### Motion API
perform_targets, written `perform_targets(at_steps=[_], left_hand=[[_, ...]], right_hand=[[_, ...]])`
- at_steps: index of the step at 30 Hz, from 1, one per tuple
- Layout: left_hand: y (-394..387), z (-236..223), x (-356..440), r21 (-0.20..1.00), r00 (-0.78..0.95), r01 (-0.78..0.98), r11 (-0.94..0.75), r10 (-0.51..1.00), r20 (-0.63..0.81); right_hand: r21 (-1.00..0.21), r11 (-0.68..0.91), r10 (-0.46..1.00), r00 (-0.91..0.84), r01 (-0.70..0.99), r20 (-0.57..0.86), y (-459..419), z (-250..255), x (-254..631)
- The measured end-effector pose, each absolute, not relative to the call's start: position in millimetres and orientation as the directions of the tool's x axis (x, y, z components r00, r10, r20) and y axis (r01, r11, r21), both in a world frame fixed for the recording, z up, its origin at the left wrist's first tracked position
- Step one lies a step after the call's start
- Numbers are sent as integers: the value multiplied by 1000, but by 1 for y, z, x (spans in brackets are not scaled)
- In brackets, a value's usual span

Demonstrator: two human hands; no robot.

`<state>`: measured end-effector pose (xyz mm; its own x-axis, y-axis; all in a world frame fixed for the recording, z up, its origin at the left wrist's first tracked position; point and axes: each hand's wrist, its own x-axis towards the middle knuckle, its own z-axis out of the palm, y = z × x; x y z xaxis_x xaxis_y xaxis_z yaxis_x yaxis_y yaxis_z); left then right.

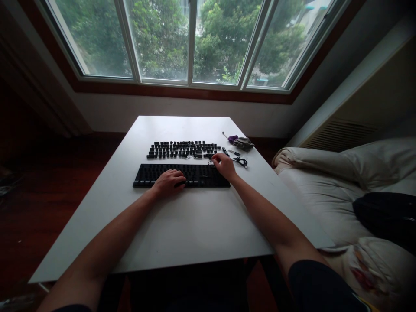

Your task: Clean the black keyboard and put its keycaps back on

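A black keyboard (195, 175) lies across the middle of the white table (182, 225). My left hand (168, 182) rests on its front edge with the fingers curled down onto it. My right hand (224, 166) sits at the keyboard's far right corner, fingers bent and pinched around a small wire tool (212, 164) that I can barely make out. Behind the keyboard, several loose black keycaps (182, 149) are laid out in rows.
A small black tool (225, 151), a black cable (241, 161) and a purple-and-grey bundle (241, 142) lie at the table's right rear. A white cushioned sofa (341, 190) with a dark garment (386, 214) stands close on the right. Large windows (191, 41) fill the far wall.
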<state>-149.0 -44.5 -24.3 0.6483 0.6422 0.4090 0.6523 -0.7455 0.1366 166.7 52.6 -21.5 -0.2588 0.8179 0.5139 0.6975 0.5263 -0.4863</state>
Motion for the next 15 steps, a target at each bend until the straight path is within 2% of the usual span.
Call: perform_targets(at_steps=[3, 8, 15], left_hand=[[-44, -24, -149, 138, 648, 648, -749, 638, 416], [-43, -24, -150, 138, 653, 643, -753, 633, 414], [-43, -23, -150, 128, 661, 648, -751, 638, 396]], right_hand=[[-359, 469, 846, -293, 807, 445, 77, -22, 171], [-194, 427, 877, -352, 883, 326, 101, -27, 165], [-108, 436, 876, -394, 893, 279, 115, -29, 159]])
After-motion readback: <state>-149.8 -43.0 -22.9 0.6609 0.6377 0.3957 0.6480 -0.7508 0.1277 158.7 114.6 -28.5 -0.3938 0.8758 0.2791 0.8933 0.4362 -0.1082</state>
